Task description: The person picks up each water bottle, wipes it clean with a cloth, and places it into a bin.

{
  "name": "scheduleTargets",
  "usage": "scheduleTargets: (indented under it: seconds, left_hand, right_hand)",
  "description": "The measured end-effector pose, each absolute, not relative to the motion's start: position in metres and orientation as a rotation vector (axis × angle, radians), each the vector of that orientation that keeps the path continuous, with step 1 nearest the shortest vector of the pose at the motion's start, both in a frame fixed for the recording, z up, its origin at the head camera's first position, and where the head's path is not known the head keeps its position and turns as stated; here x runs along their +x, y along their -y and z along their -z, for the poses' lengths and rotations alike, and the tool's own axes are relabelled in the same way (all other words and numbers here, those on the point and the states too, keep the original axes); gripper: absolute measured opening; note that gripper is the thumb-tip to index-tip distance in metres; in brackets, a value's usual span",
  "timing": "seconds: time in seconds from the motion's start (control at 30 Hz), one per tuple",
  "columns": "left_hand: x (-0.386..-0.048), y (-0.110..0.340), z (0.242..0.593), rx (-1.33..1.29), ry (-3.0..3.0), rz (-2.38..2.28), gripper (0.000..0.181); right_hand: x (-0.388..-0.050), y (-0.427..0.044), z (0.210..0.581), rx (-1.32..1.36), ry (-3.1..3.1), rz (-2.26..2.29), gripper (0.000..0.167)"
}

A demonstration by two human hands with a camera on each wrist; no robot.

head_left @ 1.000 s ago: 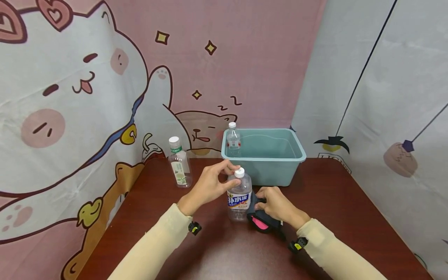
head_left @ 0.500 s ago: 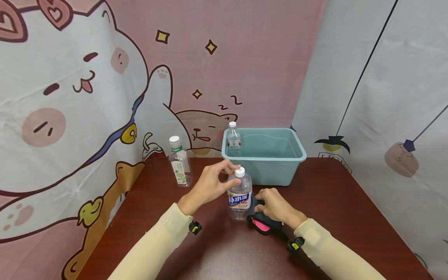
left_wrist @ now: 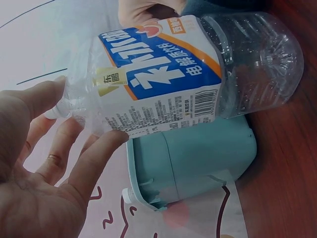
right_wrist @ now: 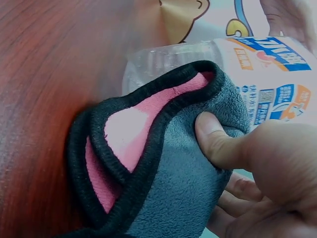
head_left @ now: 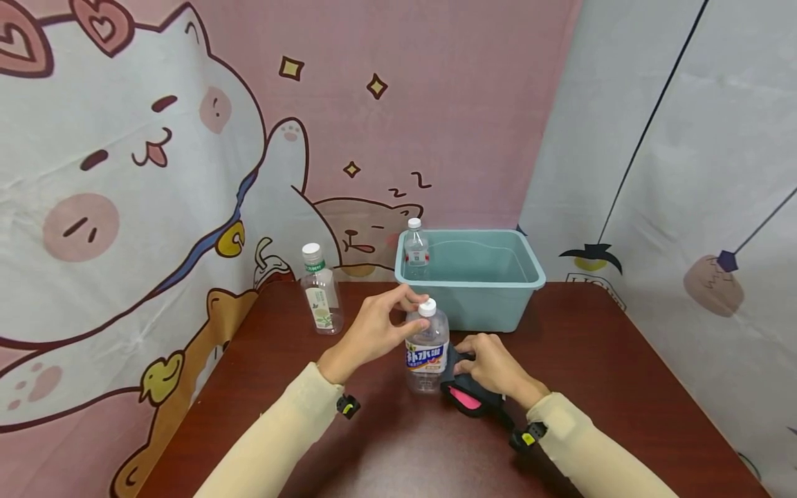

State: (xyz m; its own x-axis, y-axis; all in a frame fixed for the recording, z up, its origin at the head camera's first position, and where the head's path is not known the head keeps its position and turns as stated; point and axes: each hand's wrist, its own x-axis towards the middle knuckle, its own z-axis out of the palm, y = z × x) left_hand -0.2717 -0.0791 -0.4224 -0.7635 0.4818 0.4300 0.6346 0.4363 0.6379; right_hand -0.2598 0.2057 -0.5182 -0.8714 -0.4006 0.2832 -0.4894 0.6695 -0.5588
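One clear bottle (head_left: 416,261) is in the bin (head_left: 482,308); the blue-labelled bottle (head_left: 426,356) stands on the worktop (head_left: 598,360), left hand (head_left: 371,326) gripping its neck, right hand (head_left: 496,364) pinching a cloth (right_wrist: 181,171) against it; wiping seems underway, the green-necked bottle (head_left: 322,297) probably undone.

The place looks like a cloth-screened set: a cartoon-cat backdrop (head_left: 249,152) hangs at eleven o'clock, a printed sheet (head_left: 672,173) at two, a wooden bench (head_left: 598,373) at six.
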Motion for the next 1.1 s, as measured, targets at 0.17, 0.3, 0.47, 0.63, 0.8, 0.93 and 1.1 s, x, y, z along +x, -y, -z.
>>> scheduleTargets:
  seconds: [0.17, 0.3, 0.47, 0.63, 0.8, 0.93, 1.1]
  left_hand:
    - [-0.272, 0.079, 0.422, -0.980, 2.508, 1.238, 0.029]
    - [-0.272, 0.079, 0.422, -0.985, 2.511, 1.238, 0.030]
    - [-0.272, 0.080, 0.422, -0.984, 2.520, 1.238, 0.030]
    - [-0.273, 0.080, 0.422, -0.992, 2.510, 1.237, 0.030]
    - [-0.274, 0.080, 0.422, -0.993, 2.513, 1.225, 0.030]
    - [-0.274, 0.080, 0.421, -0.997, 2.515, 1.210, 0.029]
    - [-0.273, 0.079, 0.419, -1.010, 2.517, 1.199, 0.028]
  right_hand:
    - [-0.259, -0.208, 0.508, 0.721, 2.711, -1.033, 0.020]
    - [-0.258, -0.208, 0.494, 0.729, 2.673, -1.019, 0.021]
    - [-0.258, -0.209, 0.472, 0.735, 2.626, -1.000, 0.022]
    - [-0.260, -0.207, 0.452, 0.750, 2.575, -0.961, 0.023]
    - [-0.262, -0.202, 0.437, 0.771, 2.529, -0.952, 0.023]
    - [-0.263, -0.195, 0.431, 0.765, 2.496, -0.936, 0.022]
    - [-0.262, -0.188, 0.425, 0.773, 2.453, -0.925, 0.023]
